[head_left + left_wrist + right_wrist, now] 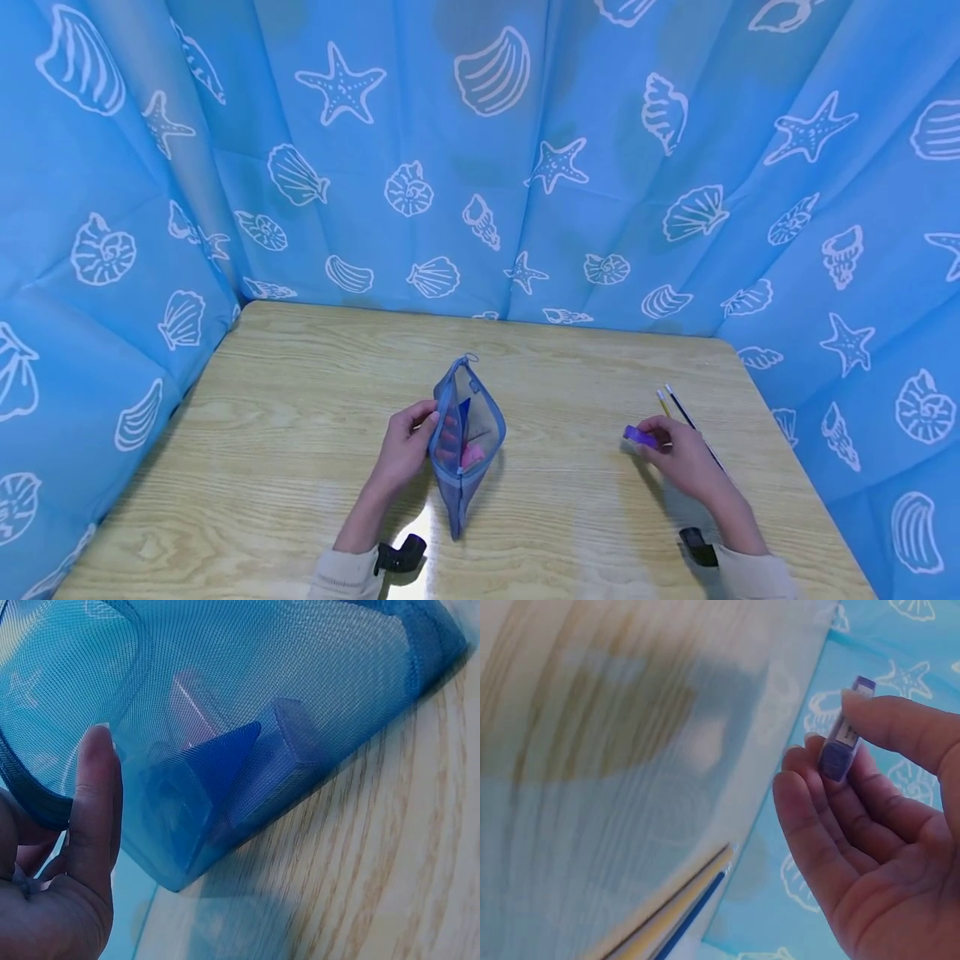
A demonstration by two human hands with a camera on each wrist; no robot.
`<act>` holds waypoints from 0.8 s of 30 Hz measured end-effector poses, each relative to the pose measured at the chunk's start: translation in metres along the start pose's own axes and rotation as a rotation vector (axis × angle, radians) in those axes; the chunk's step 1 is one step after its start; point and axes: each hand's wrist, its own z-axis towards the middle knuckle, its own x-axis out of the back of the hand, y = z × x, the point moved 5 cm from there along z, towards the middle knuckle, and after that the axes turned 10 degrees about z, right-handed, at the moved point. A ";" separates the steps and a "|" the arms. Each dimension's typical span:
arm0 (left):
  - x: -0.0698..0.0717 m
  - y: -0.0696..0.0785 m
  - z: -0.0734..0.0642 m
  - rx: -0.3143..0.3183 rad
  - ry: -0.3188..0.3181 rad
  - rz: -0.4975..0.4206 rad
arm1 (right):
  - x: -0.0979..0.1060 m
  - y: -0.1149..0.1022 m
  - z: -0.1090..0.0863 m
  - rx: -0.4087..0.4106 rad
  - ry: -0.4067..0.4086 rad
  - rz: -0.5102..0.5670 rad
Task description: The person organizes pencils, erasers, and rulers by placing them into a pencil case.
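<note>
A blue mesh zip pouch [455, 500] stands with its mouth open near the middle of the table. My left hand [405, 450] pinches its left rim between thumb and fingers. Through the mesh in the left wrist view, a dark blue pointed piece [229, 754] and a purplish block [289, 742] show inside. Something pink [472, 456] lies low in the pouch. Off to the right, my right hand [684, 458] holds a small purple block [846, 739] with a white label, between thumb and fingertips, above the table.
A yellow pencil [664, 402] and a dark pencil [680, 406] lie side by side, partly behind my right hand. The wood-grain table [315, 375] ends at a blue shell-print curtain [480, 167] at the back and sides. Both wrists carry black cameras [401, 552].
</note>
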 end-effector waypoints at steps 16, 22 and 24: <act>0.001 0.000 0.000 -0.001 0.002 -0.002 | -0.018 -0.025 0.012 0.157 0.146 0.111; 0.003 0.001 -0.001 0.017 0.001 -0.021 | -0.025 -0.033 0.015 0.178 0.181 0.160; 0.004 0.001 -0.002 0.012 0.008 -0.018 | -0.028 -0.036 0.016 0.178 0.187 0.192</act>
